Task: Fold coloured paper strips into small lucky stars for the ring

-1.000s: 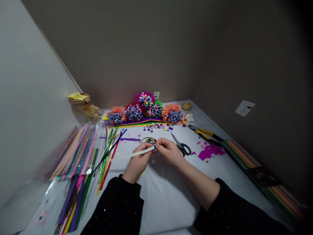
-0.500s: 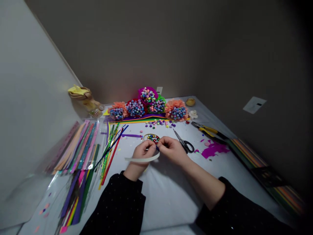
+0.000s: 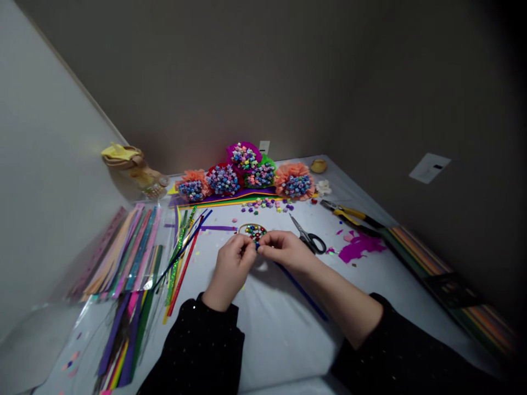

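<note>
A pale sheet-covered table (image 3: 280, 334) fills the lower middle of the frame, wedged into a corner between grey-beige walls. Along the left side, a clear plastic sleeve (image 3: 123, 258) holds long paper strips in pink, orange, green and teal, and a second bundle of purple, green and red strips (image 3: 123, 340) lies in the lower left. At the far edge, upper centre, stands a row of crepe-paper bouquets (image 3: 242, 178) in peach, red, magenta and green, packed with tiny blue and pink paper stars. To the upper left sits a tan ornament (image 3: 132, 164) topped with yellow. On the right, a stack of striped paper (image 3: 448, 285) runs along the table edge, with magenta paper scraps (image 3: 360, 249) and yellow-handled pliers (image 3: 349, 215) nearby.

Two forearms in black speckled sleeves reach up from the bottom edge. The left hand (image 3: 230, 271) and right hand (image 3: 286, 252) meet at the centre, fingers closed in narrow pinches, touching each other. Their fingertips grip the lower edge of a gold-rimmed oval ring (image 3: 252, 231) filled with colourful beads, which sits on the table just above them. A thin dark blue strip (image 3: 302, 291) trails from beneath the right hand, though the fingers hide exactly where it attaches. Black-handled scissors (image 3: 308, 242) lie just right of the hands.
</note>
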Action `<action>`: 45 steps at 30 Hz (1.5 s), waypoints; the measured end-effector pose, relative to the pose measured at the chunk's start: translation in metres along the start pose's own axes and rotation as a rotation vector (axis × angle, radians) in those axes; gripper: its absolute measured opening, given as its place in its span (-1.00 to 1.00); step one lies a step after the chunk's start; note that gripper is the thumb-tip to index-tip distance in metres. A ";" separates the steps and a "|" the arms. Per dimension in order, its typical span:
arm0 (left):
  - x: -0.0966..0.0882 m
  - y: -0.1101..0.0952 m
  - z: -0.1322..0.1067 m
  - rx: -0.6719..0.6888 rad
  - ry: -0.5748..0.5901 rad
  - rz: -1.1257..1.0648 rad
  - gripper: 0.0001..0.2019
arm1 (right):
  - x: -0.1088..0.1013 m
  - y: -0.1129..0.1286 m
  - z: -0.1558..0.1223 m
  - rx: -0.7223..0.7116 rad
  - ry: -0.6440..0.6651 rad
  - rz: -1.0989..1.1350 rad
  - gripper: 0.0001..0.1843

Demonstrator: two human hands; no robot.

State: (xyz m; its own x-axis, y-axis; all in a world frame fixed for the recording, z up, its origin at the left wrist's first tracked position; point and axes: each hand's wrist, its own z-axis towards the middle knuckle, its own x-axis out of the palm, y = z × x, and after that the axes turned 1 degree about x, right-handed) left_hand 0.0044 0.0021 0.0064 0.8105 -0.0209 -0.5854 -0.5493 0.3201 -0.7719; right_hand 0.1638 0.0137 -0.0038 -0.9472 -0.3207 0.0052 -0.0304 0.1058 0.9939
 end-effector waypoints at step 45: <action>-0.002 -0.001 0.002 -0.070 0.017 -0.138 -0.85 | 0.000 0.007 -0.002 -0.054 -0.037 -0.125 -0.78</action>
State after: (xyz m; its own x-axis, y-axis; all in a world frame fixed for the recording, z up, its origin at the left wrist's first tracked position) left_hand 0.0037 0.0032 0.0090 0.8758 -0.0766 -0.4765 -0.4466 0.2460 -0.8603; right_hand 0.1642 0.0127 0.0029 -0.9482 -0.2932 -0.1224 -0.1331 0.0164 0.9910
